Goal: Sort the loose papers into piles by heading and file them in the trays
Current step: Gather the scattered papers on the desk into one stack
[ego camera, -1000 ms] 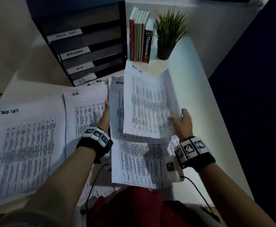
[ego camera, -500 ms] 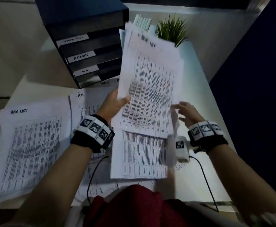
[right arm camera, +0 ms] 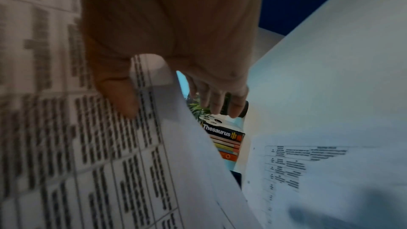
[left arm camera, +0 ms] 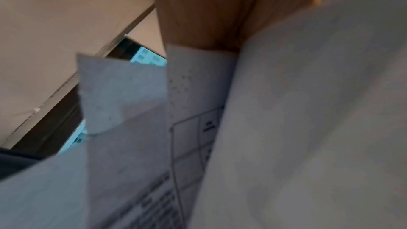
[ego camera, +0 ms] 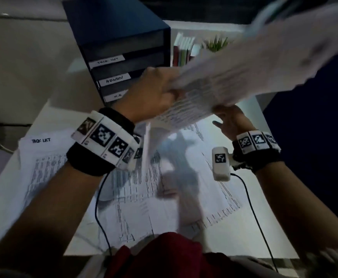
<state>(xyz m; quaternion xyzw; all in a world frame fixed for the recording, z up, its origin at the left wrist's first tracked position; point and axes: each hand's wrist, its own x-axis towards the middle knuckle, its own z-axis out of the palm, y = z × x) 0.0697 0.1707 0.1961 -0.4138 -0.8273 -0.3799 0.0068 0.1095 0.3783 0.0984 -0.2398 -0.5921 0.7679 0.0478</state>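
My left hand (ego camera: pixel 160 91) grips a sheaf of printed papers (ego camera: pixel 234 77) by its left edge and holds it up over the desk, slanting up to the right. My right hand (ego camera: pixel 228 117) is at the sheaf's lower right corner. In the right wrist view the thumb (right arm camera: pixel 118 97) lies on the printed face (right arm camera: pixel 66 145) and the fingers (right arm camera: pixel 220 100) are behind it. The dark tray unit (ego camera: pixel 124 37) stands at the back left, its trays labelled TASK LIST (ego camera: pixel 106 61), ADMIN (ego camera: pixel 114 79) and H.R. (ego camera: pixel 117 95). A pile headed TASK LIST (ego camera: pixel 43 157) lies on the left of the desk.
More printed sheets (ego camera: pixel 184 187) lie spread over the middle of the white desk (ego camera: pixel 264 227), under my hands. Upright books (ego camera: pixel 182 51), one a Thesaurus (right arm camera: pixel 222 133), and a small potted plant (ego camera: pixel 217 44) stand right of the trays. A dark blue wall borders the desk on the right.
The sheaf has gone from my right hand into my left and has been lifted high, swinging up to the right. My view has moved closer to the desk.
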